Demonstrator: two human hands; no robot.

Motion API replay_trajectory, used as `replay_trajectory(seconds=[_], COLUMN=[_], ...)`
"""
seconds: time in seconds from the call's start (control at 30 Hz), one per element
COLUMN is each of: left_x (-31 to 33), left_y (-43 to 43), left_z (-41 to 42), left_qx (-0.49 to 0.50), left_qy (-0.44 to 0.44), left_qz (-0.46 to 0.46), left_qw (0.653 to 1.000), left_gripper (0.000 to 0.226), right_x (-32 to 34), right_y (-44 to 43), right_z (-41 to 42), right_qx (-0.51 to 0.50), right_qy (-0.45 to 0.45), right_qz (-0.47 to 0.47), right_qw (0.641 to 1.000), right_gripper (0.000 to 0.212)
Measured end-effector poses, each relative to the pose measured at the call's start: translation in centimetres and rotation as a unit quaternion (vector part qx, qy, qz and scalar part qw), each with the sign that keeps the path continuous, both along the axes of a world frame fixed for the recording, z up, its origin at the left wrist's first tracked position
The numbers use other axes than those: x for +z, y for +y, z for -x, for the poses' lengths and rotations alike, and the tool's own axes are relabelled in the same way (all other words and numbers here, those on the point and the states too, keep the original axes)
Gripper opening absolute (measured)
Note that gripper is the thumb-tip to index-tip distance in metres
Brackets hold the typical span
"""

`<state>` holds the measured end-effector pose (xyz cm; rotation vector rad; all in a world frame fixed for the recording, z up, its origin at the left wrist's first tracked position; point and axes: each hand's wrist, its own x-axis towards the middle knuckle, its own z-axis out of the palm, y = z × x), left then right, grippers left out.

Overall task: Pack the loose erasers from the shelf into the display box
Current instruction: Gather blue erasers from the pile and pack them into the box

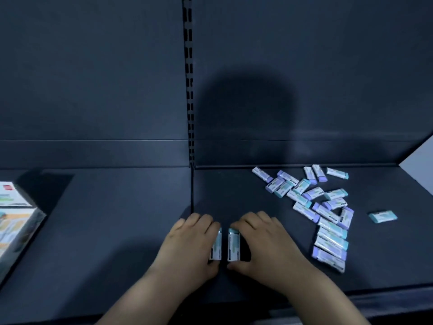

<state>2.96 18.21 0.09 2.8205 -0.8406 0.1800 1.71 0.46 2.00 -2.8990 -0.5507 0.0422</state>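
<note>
On the dark shelf (131, 231), my left hand (189, 247) grips a teal-ended eraser (216, 248) between fingers and thumb. Just to its right, my right hand (262, 245) grips a second eraser (233, 246) the same way. The two erasers stand side by side with a narrow gap between them. A pile of several loose erasers (325, 207), teal and purple in white sleeves, lies to the right. One teal eraser (383, 216) lies alone further right. The display box (16, 221) stands at the far left edge, partly cut off.
The shelf's dark back panel rises behind, with a slotted upright (189, 90) and a seam between two shelf boards near the middle. The front edge (386, 294) runs below my forearms. A pale wall shows at the far right.
</note>
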Motion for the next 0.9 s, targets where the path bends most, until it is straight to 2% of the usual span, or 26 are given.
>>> replay_trajectory(seconds=[0.17, 0.3, 0.57, 0.67, 0.9], left_x=[0.2, 0.8, 2.4, 2.6, 2.0], left_y=[1.0, 1.5, 3.9, 5.9, 14.6], left_z=[1.3, 2.6, 5.2, 5.7, 6.0], left_qx=[0.01, 0.059, 0.13, 0.146, 0.171], left_qy=[-0.011, -0.024, -0.058, -0.07, -0.106], left_qz=[-0.013, -0.028, -0.062, -0.048, -0.03], left_qw=[1.0, 0.998, 0.988, 0.986, 0.979], left_gripper=[0.05, 0.059, 0.054, 0.06, 0.067], right_x=[-0.5, 0.0, 1.3, 1.4, 1.3], right_y=[1.0, 1.2, 3.6, 5.6, 13.9], right_z=[1.2, 1.4, 1.1, 1.2, 1.4], right_qx=[0.006, 0.04, 0.09, 0.094, 0.091], right_qy=[0.001, 0.004, 0.035, 0.041, 0.02], right_qz=[0.013, -0.001, -0.055, -0.063, -0.102], right_qw=[1.0, 0.999, 0.994, 0.993, 0.99], right_gripper=[0.061, 0.058, 0.065, 0.072, 0.074])
